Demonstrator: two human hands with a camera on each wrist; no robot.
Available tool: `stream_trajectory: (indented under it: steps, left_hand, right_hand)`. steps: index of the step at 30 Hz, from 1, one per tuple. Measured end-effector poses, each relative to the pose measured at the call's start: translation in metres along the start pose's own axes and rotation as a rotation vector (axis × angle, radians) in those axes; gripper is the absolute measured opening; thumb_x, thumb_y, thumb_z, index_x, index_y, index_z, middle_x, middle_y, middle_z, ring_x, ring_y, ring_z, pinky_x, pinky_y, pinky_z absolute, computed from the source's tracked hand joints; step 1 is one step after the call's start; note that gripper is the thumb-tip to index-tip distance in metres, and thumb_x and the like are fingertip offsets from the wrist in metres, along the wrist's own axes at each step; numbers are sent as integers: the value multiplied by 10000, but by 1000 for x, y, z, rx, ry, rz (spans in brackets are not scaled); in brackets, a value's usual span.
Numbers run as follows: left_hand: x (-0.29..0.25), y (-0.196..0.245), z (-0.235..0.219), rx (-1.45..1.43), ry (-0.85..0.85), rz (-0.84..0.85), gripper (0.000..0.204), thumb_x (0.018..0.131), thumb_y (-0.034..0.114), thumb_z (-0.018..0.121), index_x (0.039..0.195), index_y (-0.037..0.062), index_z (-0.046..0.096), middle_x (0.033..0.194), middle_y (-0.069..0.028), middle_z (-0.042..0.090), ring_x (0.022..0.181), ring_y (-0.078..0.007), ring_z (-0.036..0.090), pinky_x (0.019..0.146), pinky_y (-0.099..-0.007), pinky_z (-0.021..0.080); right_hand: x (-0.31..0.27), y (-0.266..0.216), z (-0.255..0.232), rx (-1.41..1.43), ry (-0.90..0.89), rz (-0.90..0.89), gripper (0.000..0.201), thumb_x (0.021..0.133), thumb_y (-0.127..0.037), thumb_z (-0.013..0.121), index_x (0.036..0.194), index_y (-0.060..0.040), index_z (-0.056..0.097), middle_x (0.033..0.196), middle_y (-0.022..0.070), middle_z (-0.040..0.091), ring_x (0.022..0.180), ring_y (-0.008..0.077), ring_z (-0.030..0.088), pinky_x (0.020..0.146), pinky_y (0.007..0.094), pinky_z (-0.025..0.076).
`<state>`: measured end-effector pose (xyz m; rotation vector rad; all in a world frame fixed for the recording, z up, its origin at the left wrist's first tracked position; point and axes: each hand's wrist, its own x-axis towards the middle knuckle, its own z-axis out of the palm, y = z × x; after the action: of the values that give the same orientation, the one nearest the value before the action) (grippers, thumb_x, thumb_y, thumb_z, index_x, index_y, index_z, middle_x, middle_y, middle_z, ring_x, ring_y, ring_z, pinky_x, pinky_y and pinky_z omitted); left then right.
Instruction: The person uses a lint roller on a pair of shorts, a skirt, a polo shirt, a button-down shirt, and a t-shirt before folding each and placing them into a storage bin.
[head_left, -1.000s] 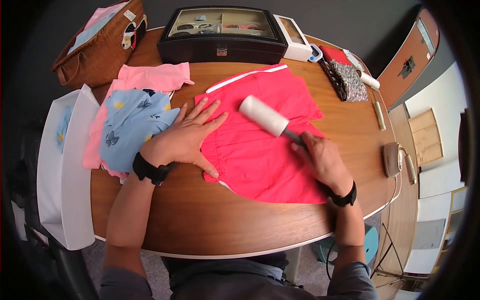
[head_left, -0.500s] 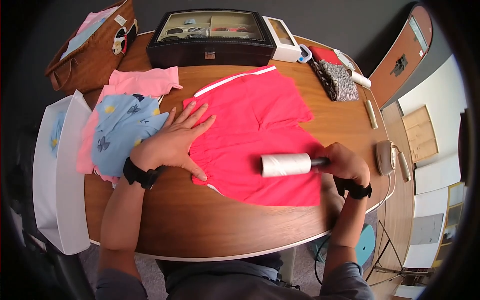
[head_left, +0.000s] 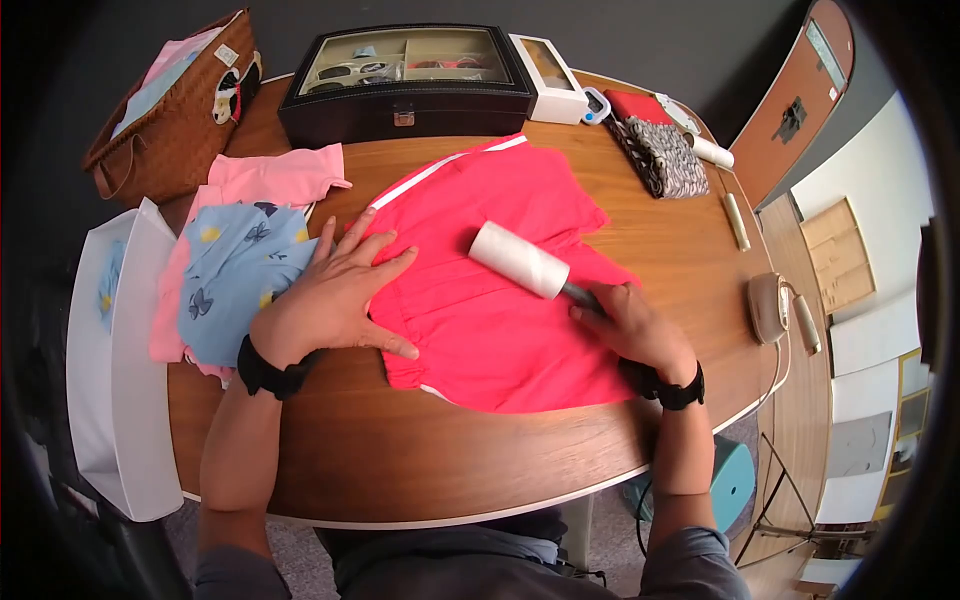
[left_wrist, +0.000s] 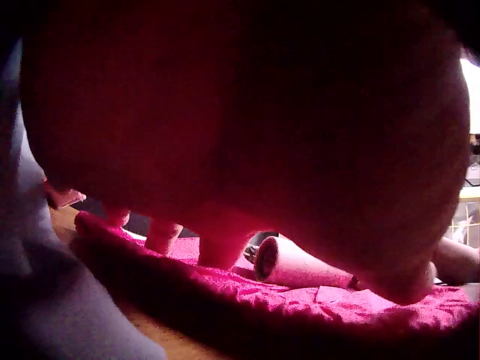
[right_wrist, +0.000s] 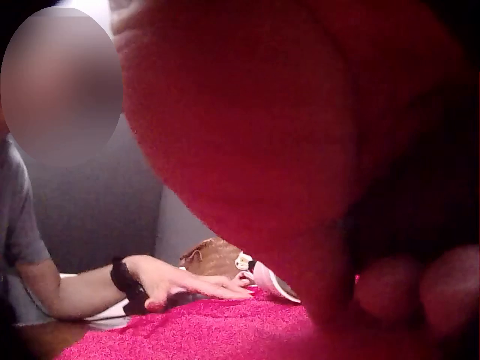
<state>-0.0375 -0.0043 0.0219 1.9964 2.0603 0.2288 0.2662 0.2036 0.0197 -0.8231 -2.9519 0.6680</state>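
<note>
Roller (head_left: 519, 260) is over the red garment (head_left: 510, 340); I'm using that garment as clock centre on my head feed. Roller's white barrel points to 10 o'clock, its dark handle to 4. Right hand (head_left: 640, 325) is near 4 o'clock, fingers curled around the handle, gripping it. I can't tell if the barrel presses the cloth along its full length. Left hand (head_left: 325, 300) is at 9 o'clock, fingers straight and spread on the garment's gathered edge, gripping nothing. Garment lies spread on the wooden table (head_left: 470, 465), white stripe along its 11 o'clock edge. My left wrist feed is mostly dark hand, with fingertips on the cloth and roller beyond. Farther out at 9: blue printed garment (head_left: 235, 290) on a pink garment (head_left: 275, 175), just beside the left hand. White tray (head_left: 145, 400) between 8 and 9, brown basket (head_left: 170, 135) at 10, black case (head_left: 400, 115) at 11, patterned cloth (head_left: 660, 160) at 2, beige device (head_left: 766, 308) with cable at 3.
</note>
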Motion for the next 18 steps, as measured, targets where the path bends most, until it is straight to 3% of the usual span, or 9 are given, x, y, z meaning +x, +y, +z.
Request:
stream_trajectory:
  steps: [1,3,4,6,10,12,15,17,18]
  left_hand:
    - [0,2,-1,1,-2,0,1127,585,611,837,1472,66,406,1516,-209,336,1490,-385,110,1179,-597,70]
    - [1,8,-3,-25,76,29,888,658,562,817,1326,30,574,1334,-203,504,1404,-366,322,1175,-599,112]
    - [2,11,-5,-24,78,30,888,658,562,817,1326,30,574,1334,-203,504,1404,-366,322,1175,-599,112]
    - [4,15,-10,-43,39,-3,734,687,514,812,1196,9,653,1119,-167,591,1214,-334,505,1148,-529,243]
    - [4,15,-9,-84,110,68,669,671,491,827,1092,-8,678,938,-148,624,1002,-332,587,1027,-441,395]
    - [2,19,-11,-162,34,52,578,663,460,832,973,3,660,843,-160,656,930,-351,643,845,-460,480]
    - [-3,36,-15,-40,-139,-17,610,662,508,827,918,-2,612,764,-188,622,792,-398,629,774,-466,490]
    - [-7,45,-8,-9,-103,-24,620,669,524,816,906,-5,596,757,-199,620,791,-402,633,755,-474,490]
    - [-9,48,-4,21,-77,-30,631,676,540,806,894,-8,580,750,-211,617,791,-405,637,736,-481,490]
  right_hand:
    - [0,2,4,-73,101,-22,314,926,-316,623,985,-7,623,835,234,641,826,402,620,716,480,481]
    - [3,0,0,-122,127,10,306,928,-309,620,985,-9,613,832,231,641,823,403,622,713,481,483]
    - [3,-1,-3,-172,155,40,297,930,-302,616,985,-11,602,829,227,642,820,404,623,710,481,484]
    - [6,3,-3,-206,181,42,284,933,-293,610,980,-14,593,826,226,641,814,406,623,707,485,485]
    - [12,9,1,-291,254,29,255,936,-266,600,964,-16,552,831,221,641,798,413,619,691,491,484]
    - [12,5,-2,-279,257,-9,250,930,-254,604,956,-13,541,834,220,642,800,416,619,688,492,484]
    - [3,-9,-9,-246,242,-49,244,913,-225,620,964,0,539,843,224,632,799,417,615,682,487,480]
    - [-6,-27,-15,-224,225,-59,246,901,-208,633,980,10,549,849,229,623,795,416,610,680,482,476]
    - [-12,-40,-18,-179,99,-11,261,905,-210,628,995,21,544,950,245,628,884,422,613,749,473,490]
